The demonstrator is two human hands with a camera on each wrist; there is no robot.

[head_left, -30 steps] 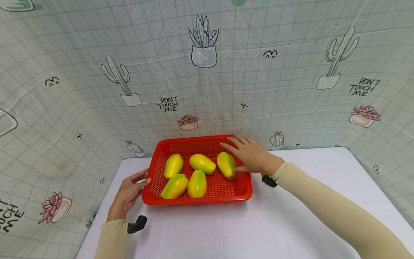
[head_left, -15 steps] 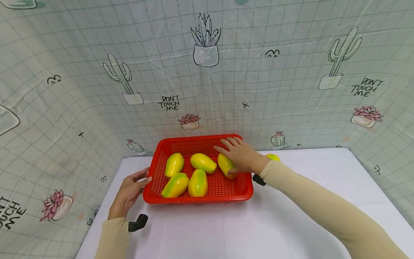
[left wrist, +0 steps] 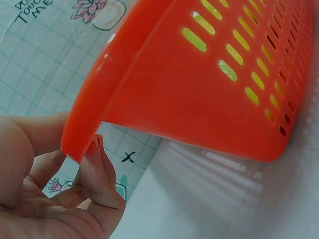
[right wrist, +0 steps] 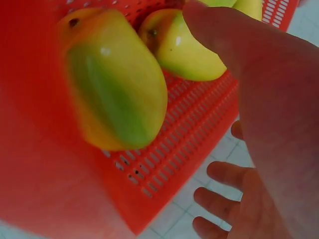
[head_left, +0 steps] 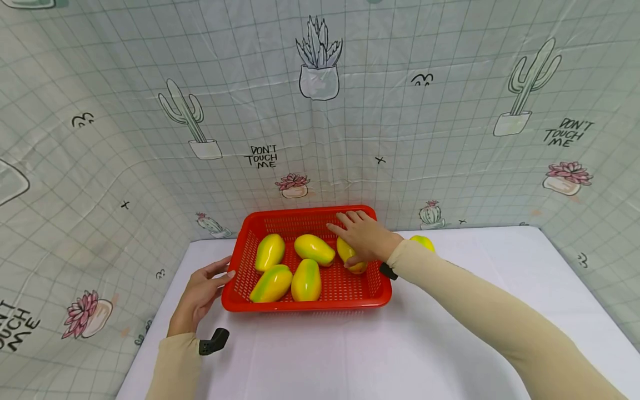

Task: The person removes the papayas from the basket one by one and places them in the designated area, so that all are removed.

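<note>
A red plastic basket with slotted sides holds several yellow-green mangoes. My left hand grips the basket's left rim; in the left wrist view, its fingers curl around that rim. Over the right end of the basket, my right hand reaches with fingers spread and fairly straight. Below it lies the rightmost mango, partly covered by the hand in the head view. The right wrist view shows this mango large inside the basket wall, with the right thumb overlapping another mango behind it.
Another yellow-green fruit sits on the white table right of the basket, partly hidden by the right sleeve. A grid-patterned cloth with cactus drawings rises close behind the basket and along both sides.
My right hand has moved left and further over the rightmost mango, uncovering the fruit on the table behind the sleeve. The left hand stays at the basket rim.
</note>
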